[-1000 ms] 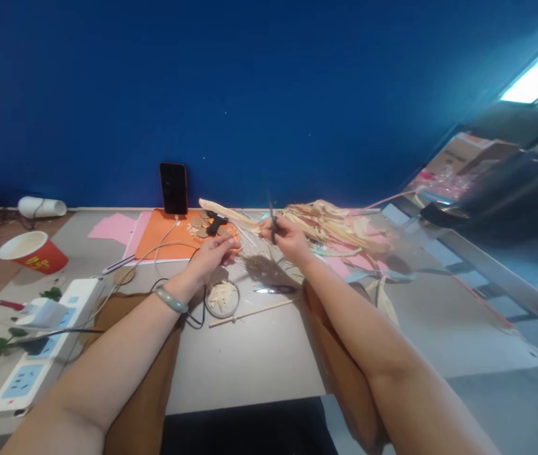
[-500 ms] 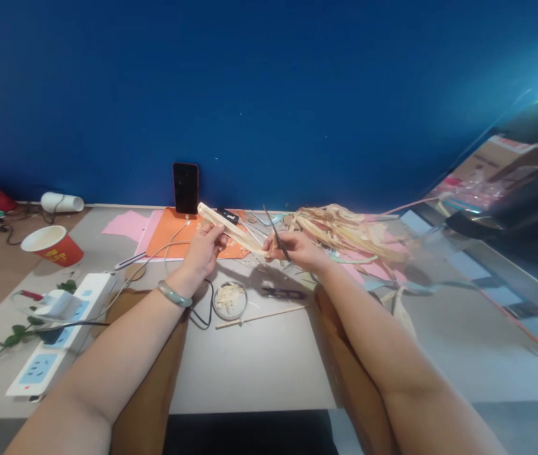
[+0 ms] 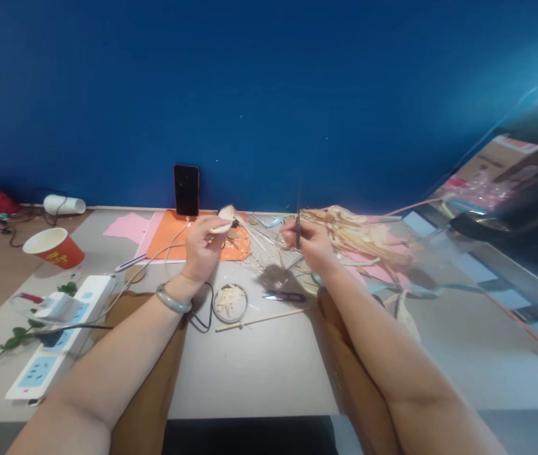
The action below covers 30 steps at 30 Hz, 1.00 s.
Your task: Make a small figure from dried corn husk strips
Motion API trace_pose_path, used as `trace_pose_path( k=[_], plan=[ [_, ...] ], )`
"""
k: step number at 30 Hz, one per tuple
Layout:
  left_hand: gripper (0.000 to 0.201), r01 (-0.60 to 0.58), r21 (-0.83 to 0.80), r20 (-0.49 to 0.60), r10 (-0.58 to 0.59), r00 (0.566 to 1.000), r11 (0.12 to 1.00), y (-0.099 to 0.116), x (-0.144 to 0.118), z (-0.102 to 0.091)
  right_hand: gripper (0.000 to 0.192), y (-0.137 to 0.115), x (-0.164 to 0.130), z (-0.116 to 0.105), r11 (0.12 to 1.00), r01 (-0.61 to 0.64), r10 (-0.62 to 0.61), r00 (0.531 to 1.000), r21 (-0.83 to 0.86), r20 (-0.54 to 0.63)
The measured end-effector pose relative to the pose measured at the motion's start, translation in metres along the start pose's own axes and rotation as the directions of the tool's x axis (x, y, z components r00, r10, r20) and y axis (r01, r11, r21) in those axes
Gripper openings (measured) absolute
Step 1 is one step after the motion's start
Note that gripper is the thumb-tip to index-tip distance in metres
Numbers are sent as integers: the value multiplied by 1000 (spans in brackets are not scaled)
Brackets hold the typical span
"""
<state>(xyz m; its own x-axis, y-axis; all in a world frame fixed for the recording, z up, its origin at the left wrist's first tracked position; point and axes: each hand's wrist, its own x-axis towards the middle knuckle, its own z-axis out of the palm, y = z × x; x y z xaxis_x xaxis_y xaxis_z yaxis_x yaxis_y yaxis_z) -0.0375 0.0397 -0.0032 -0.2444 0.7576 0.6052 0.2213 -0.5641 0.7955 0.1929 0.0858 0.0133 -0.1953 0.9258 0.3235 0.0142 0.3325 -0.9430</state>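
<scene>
My left hand (image 3: 205, 245) is raised over the orange sheet (image 3: 231, 248) and pinches a pale dried husk strip (image 3: 225, 218) whose end curls above my fingers. My right hand (image 3: 310, 242) is closed around thin dark scissors (image 3: 298, 229) that point straight up, just left of the husk pile (image 3: 358, 234). The two hands are apart, with thin pale strands lying between them. A jade bangle (image 3: 173, 299) sits on my left wrist.
A round lid holding husk scraps (image 3: 230, 301), small snips (image 3: 282, 295) and a wooden stick (image 3: 259, 319) lie near my wrists. A phone (image 3: 186, 189) leans on the blue wall. A red paper cup (image 3: 53, 248), power strip (image 3: 55, 335) and cables fill the left.
The long husk strip that spanned both hands is now only a short piece in my left hand. My right hand has drawn away to the right and turned the scissors upright.
</scene>
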Motion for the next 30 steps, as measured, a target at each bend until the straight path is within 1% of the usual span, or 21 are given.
trace_pose_path(
  k=[1,3,6,8,9,10,11,12,14,16,19,21,22,23,24,26,28,30],
  plan=[
    [15,-106,111,60,100,993,988,0,-3,0,19,-3,-2,2,1000,-22,23,998,-9,52],
    [26,-282,268,187,238,953,921,-1,-9,-1,24,-9,-7,7,996,-90,93,983,-24,158],
    [40,-494,357,344,380,859,793,-3,-16,1,29,-17,-13,15,980,-191,198,938,-52,284],
    [45,-602,377,391,469,792,704,-3,-19,3,32,-21,-17,20,966,-254,252,914,-36,318],
    [47,-638,388,400,502,767,666,-2,-20,5,33,-22,-19,23,961,-277,268,906,-19,328],
    [48,-659,404,407,520,751,635,-1,-22,6,34,-23,-20,25,956,-294,276,898,-1,342],
    [49,-668,425,416,523,744,611,0,-23,7,33,-24,-22,26,954,-301,275,891,15,361],
    [48,-667,449,426,514,745,595,0,-24,7,33,-24,-23,28,953,-302,271,882,22,385],
    [46,-650,495,443,476,760,577,1,-25,8,32,-22,-25,30,958,-286,254,869,13,424],
    [45,-631,529,462,431,775,568,1,-25,9,29,-17,-24,30,969,-245,227,883,-9,411],
    [45,-598,582,510,325,796,551,1,-24,10,23,-7,-19,27,986,-133,157,942,-101,295],
    [43,-576,624,531,254,808,528,2,-23,10,19,-1,-15,24,970,-4,58,976,-245,211],
    [40,-571,642,527,247,814,512,2,-23,10,17,1,-13,22,942,72,-10,982,-329,186],
    [37,-571,657,512,264,817,493,4,-23,10,17,2,-12,21,902,152,-83,980,-404,183],
    [33,-576,667,491,303,817,473,5,-23,9,16,2,-12,20,857,229,-147,967,-462,206],
    [26,-594,676,448,398,801,436,7,-24,10,14,1,-13,20,788,357,-227,926,-502,302],
    [21,-620,661,441,450,777,422,8,-25,11,10,-2,-16,22,764,434,-257,883,-477,392],
    [19,-648,623,478,442,759,438,8,-26,13,8,-5,-18,23,765,463,-275,863,-447,423]
  ],
)
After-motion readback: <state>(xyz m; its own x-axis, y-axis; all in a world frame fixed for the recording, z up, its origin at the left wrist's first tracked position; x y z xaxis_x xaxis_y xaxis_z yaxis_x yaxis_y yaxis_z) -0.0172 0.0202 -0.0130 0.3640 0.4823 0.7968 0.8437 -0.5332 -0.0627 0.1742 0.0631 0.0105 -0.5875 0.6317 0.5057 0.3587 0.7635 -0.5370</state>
